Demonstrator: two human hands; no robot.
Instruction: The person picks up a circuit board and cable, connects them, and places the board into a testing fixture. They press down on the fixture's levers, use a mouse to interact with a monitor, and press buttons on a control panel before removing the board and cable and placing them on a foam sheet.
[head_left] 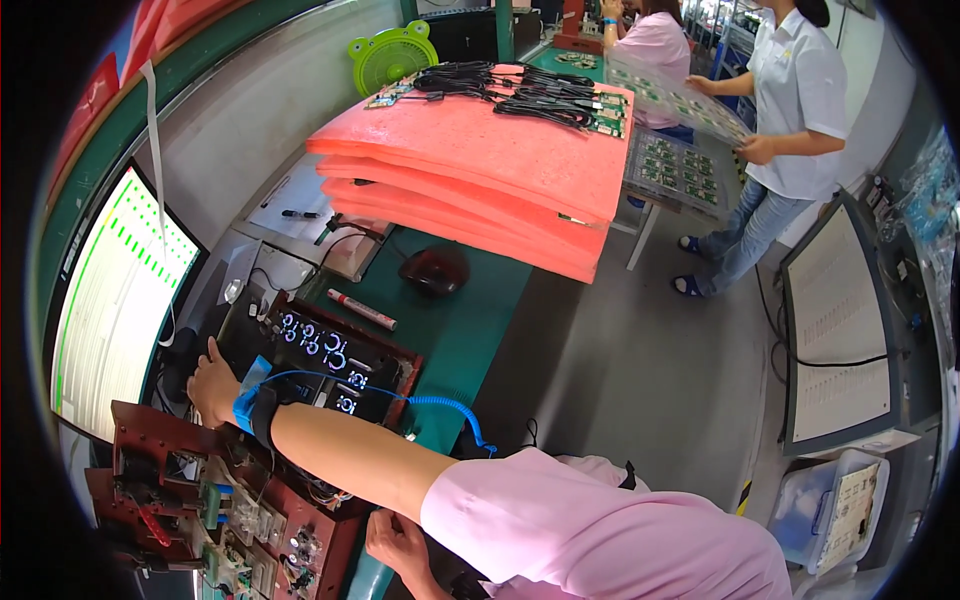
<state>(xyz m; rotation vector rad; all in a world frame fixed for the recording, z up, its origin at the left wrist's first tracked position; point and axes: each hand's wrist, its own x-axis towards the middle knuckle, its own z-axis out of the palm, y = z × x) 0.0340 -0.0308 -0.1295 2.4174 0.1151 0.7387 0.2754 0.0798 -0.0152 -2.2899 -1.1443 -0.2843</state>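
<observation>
We see one lit display panel (322,349), black with white glowing symbols, near the fingers of our right hand (210,388); it lies to the right of them in the picture, on the green table (478,318). One finger of that hand stretches away from the rest; we cannot tell whether the fingertips touch anything. Our left hand (397,543), below the panel in the picture, has loosely bent fingers, and we cannot tell whether they pinch anything. Around the right wrist we count one blue strap (243,410) with one coiled blue cord (445,404). Beyond the panel we have one marker (362,309), one dark red mouse (435,271) and one green fan (396,62). The pink foam sheets (470,150) number at least three, topped by black cables (545,100) too tangled to count.
</observation>
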